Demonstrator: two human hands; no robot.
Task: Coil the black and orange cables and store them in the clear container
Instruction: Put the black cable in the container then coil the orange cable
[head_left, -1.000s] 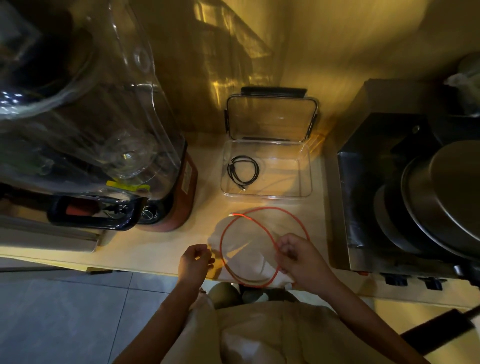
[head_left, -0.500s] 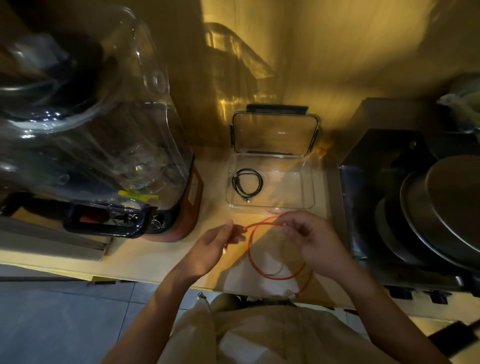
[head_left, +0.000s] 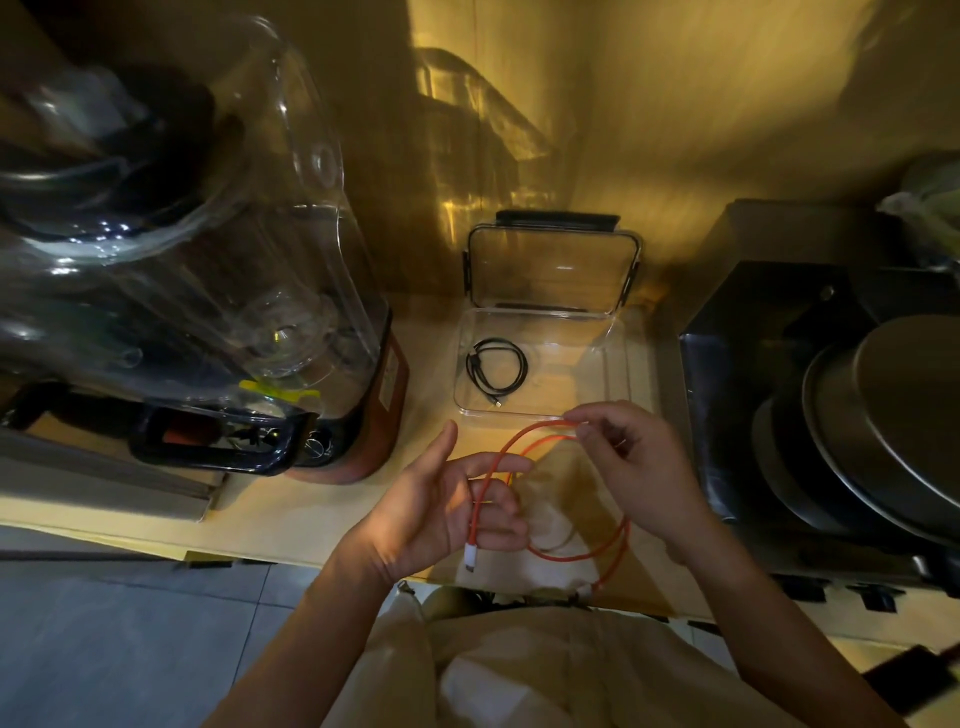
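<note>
Orange cable (head_left: 576, 555): held above the counter edge, just in front of the clear container; two loose loops are formed between the two hands. One white plug end hangs below the left hand's fingers, and a second white end is seen at the lower right of the loop, near the counter's front edge.
Left hand (head_left: 447, 512): palm turned up; the lower fingers are curled round the cable near its plug end, while the thumb and forefinger are kept straighter. The cable is gripped, not merely rested on.
Right hand (head_left: 631, 467): the top of the loop is pinched between thumb and fingertips; the other fingers are bent loosely.
Black cable (head_left: 497, 368): already coiled and laid inside the container, in its left half, one plug end pointing toward the front wall.
Clear container (head_left: 621, 364): set on the counter against the back wall, its lid (head_left: 553, 270) swung open and stood upright behind it; black clasps are seen on the lid's edges.
Counter (head_left: 291, 514): pale surface, lit yellow.
Blender (head_left: 208, 291): placed to the left of the container, with a large clear jug and a reddish base.
Metal appliance (head_left: 748, 374): placed to the right, with stacked round pans (head_left: 883, 426) on it.
</note>
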